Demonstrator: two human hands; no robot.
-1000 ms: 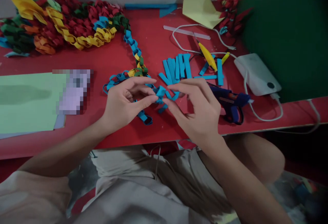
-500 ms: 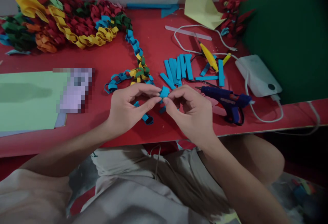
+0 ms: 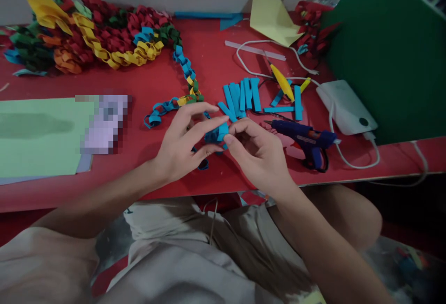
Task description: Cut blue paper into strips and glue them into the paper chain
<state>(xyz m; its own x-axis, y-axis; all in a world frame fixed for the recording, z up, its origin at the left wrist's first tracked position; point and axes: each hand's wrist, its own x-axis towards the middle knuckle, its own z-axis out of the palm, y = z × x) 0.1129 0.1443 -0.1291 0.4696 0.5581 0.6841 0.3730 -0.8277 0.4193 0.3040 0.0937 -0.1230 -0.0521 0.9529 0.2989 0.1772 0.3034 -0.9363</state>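
My right hand (image 3: 259, 153) pinches a blue paper loop (image 3: 222, 131) between thumb and fingertips. On the other side of the loop is my left hand (image 3: 186, 141), its thumb and fingers parted around it; whether a fingertip touches it I cannot tell. A paper chain (image 3: 186, 69) of blue, yellow and green links runs down the table behind my left hand, and a bluish part of it (image 3: 162, 109) curves off to the left. Just beyond my hands lie several blue strips (image 3: 242, 95). To the right of my right hand rests a dark blue glue gun (image 3: 303, 134).
A big heap of colourful paper chains (image 3: 111, 30) fills the back left. Green sheets (image 3: 38, 139) and a blurred-out phone (image 3: 106, 123) lie on the left. A yellow tool (image 3: 282, 81), a white power bank (image 3: 348, 106) with cables and a green board (image 3: 379, 58) occupy the right.
My left fingers have spread away from the blue loop, which now shows more fully. My right hand still pinches it. The view has shifted slightly.
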